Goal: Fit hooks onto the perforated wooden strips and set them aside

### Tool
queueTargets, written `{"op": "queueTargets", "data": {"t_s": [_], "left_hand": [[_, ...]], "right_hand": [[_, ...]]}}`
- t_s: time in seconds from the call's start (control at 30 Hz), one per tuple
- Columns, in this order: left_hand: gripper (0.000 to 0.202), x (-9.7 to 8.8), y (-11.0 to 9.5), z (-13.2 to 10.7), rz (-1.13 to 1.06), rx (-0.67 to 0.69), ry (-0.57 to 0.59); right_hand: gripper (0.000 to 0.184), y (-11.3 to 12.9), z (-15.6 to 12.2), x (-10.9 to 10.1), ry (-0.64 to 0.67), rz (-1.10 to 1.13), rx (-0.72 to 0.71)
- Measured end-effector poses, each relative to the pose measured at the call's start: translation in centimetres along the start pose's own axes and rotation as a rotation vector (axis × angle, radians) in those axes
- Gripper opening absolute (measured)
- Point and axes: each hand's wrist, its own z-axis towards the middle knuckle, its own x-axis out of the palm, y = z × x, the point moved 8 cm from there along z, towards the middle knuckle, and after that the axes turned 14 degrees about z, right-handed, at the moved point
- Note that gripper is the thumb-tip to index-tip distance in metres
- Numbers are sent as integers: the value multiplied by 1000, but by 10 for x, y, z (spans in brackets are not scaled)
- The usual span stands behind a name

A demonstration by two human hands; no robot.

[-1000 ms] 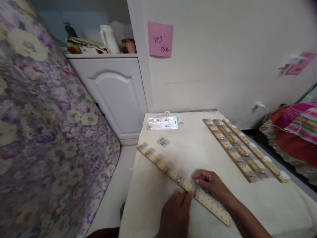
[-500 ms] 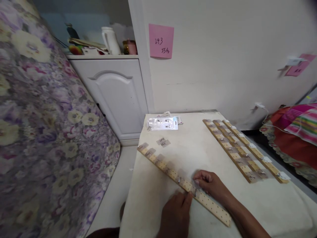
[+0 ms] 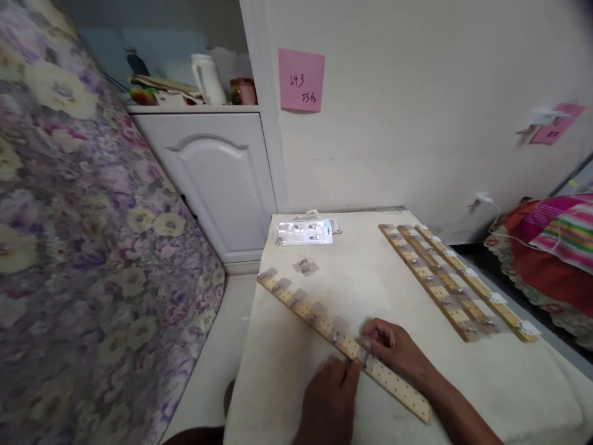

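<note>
A long wooden strip with rows of small holes (image 3: 403, 390) lies slantwise across the pale table. Several clear square pieces with small metal hooks are set along it. My left hand (image 3: 330, 395) is closed at the strip's near edge, thumb and index finger pressed against it. Across from it, my right hand (image 3: 393, 346) has curled fingers, with thumb and index finger pinching at the far edge of a clear hook piece (image 3: 365, 358). That piece sits on the strip between both hands. A few loose clear hook pieces (image 3: 304, 266) lie beyond the strip.
Blister packaging with hooks (image 3: 306, 232) lies at the table's back edge. On the right, several similar wooden strips (image 3: 445, 281) lie side by side, carrying clear and white pieces. A wall stands behind, a white cabinet (image 3: 217, 185) and flowered curtain (image 3: 92, 216) to the left.
Both hands stay at almost the same spot on the strip. The view has shifted very slightly.
</note>
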Motion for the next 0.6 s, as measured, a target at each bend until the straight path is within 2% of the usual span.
{"op": "queueTargets", "data": {"t_s": [0.3, 0.6], "left_hand": [[35, 1, 1, -1, -17, -13, 17], [34, 0, 2, 2, 1, -17, 74]], "right_hand": [[24, -6, 0, 2, 23, 86, 58], [23, -4, 2, 2, 15, 59, 69]]}}
